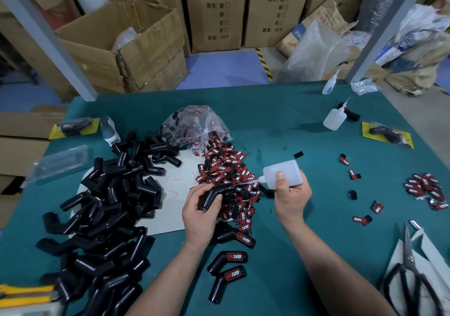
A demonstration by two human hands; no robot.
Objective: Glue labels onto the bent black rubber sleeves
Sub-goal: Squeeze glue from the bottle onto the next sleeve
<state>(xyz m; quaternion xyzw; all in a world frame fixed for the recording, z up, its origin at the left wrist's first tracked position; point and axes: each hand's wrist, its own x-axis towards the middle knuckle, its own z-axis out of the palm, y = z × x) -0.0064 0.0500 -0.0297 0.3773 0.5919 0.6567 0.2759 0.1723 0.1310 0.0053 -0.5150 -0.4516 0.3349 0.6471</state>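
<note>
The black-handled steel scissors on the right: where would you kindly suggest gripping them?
Grip the black-handled steel scissors by their handle loops, reaching from the person's side. They lie flat with the loops nearest the person and the closed blades pointing away.

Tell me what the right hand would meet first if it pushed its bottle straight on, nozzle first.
Probably the bent black sleeve that the left hand grips: the right hand holds the glue bottle with its nozzle aimed left at the sleeve's upper end. Depth is unclear.
</note>
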